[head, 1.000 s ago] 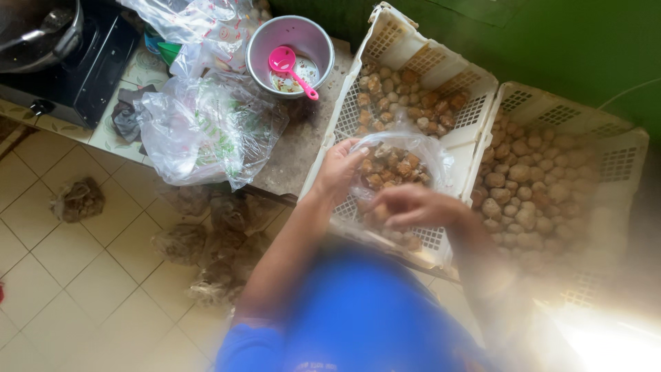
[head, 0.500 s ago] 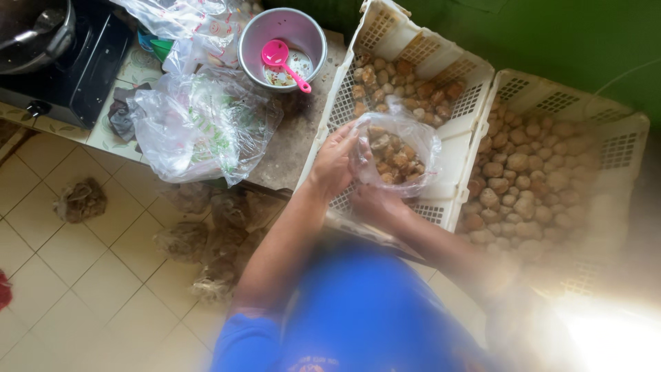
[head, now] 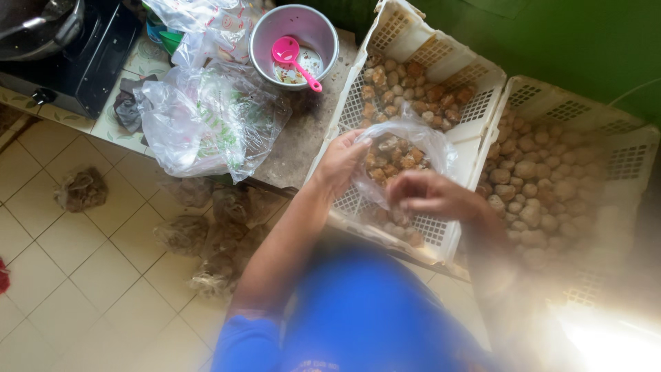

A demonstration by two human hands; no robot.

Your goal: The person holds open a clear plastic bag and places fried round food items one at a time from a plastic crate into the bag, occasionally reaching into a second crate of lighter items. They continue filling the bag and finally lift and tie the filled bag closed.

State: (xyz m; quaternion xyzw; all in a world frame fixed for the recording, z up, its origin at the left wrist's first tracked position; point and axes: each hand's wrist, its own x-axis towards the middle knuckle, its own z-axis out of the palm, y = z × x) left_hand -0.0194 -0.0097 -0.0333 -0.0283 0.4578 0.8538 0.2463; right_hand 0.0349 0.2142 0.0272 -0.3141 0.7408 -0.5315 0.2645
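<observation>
A clear plastic bag (head: 406, 148) partly filled with small brown lumps is held over a white slatted crate (head: 458, 162). My left hand (head: 341, 162) grips the bag's left edge. My right hand (head: 430, 196) pinches the bag's lower right side, its fingers closed on the plastic. More brown lumps (head: 413, 83) lie in the far half of that crate. A second white crate (head: 623, 162) to the right holds several paler round lumps.
A metal pot (head: 261, 34) with a pink scoop (head: 292, 58) stands on the counter. A heap of clear plastic bags (head: 206, 124) lies left of it, beside a black stove (head: 89, 62). Filled bags (head: 82, 189) lie on the tiled floor.
The bag has sunk lower over the crate and my right hand has moved from beneath it to its lower right side. The view has shifted slightly.
</observation>
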